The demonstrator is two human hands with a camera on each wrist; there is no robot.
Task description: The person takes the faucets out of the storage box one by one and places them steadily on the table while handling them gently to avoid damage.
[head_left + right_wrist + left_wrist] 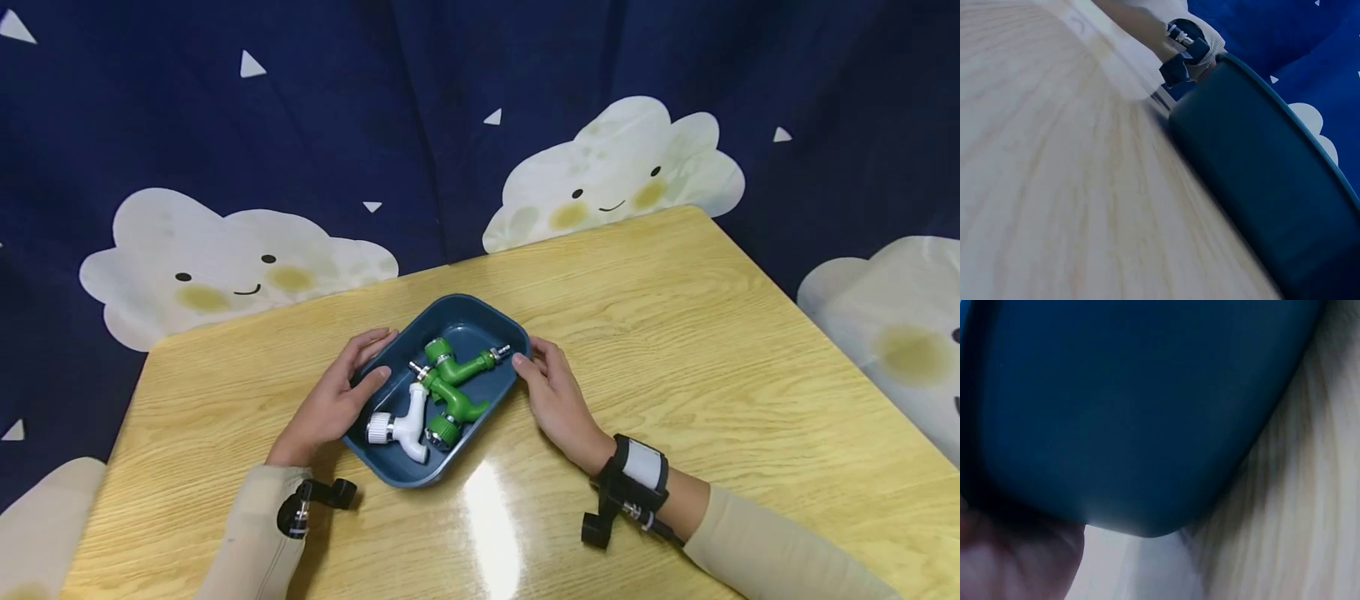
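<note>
Left grip [337,400] grasps the bin [467,319] by its left end, thumb hooked over the rim, other fingers along the outer wall. Right grip [558,404] holds the opposite end, thumb on the rim at the corner, fingers round the outside. Bin sits between the two grips, slanted, over the tabletop [637,333]; can't tell if its base is fully down. Three taps inside. White tap [408,427] is nearest the left grip, its ribbed knob just below that thumb, spout aimed away from it. Far green tap [459,368] lies past mid-bin from the left grip, barb pointing at the right thumb, near it but apart. Near green tap [453,398] lies between the white one and the right grip: knob low, spout toward the right grip, barb end up against the far green tap. Can't tell if it touches the white one. Black camera mounts sit behind both grips, on the left sleeve [251,525] and on the bare right wrist. Navy curtain [435,100] with smiling clouds hangs beyond both grips.
</note>
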